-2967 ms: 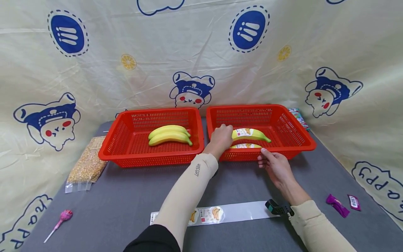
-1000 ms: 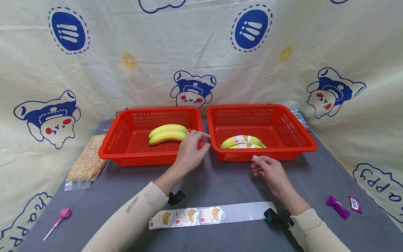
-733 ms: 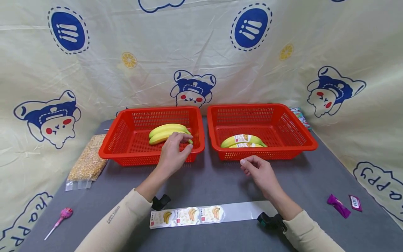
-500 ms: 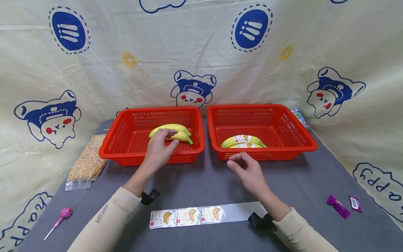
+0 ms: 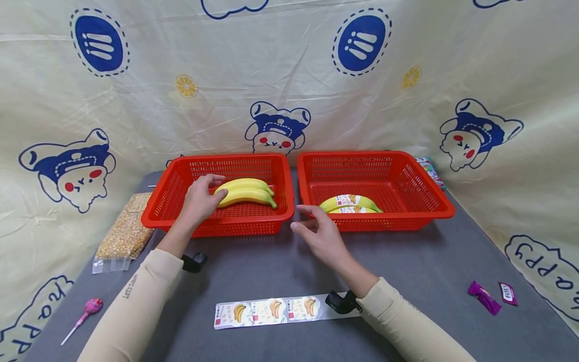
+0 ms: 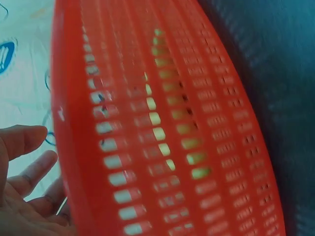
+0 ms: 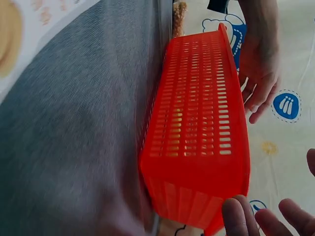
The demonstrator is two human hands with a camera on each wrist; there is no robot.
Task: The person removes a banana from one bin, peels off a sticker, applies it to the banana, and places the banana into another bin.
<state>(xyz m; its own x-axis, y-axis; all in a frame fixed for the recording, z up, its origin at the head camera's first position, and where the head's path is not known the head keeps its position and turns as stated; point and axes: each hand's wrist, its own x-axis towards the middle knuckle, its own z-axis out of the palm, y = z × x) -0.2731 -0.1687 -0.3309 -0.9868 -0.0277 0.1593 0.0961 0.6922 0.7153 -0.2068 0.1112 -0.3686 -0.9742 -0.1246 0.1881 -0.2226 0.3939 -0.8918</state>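
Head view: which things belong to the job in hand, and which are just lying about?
Likely in the job:
left red basket
plain bananas
right red basket
labelled bananas
banana-label strip

Seemingly just lying about:
bag of kernels
lollipop
purple wrapped item
small purple packet
patterned packet

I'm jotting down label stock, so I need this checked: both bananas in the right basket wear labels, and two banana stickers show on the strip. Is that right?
The sticker count is off: the head view shows three banana stickers on the strip. Both bananas in the right basket do wear labels.
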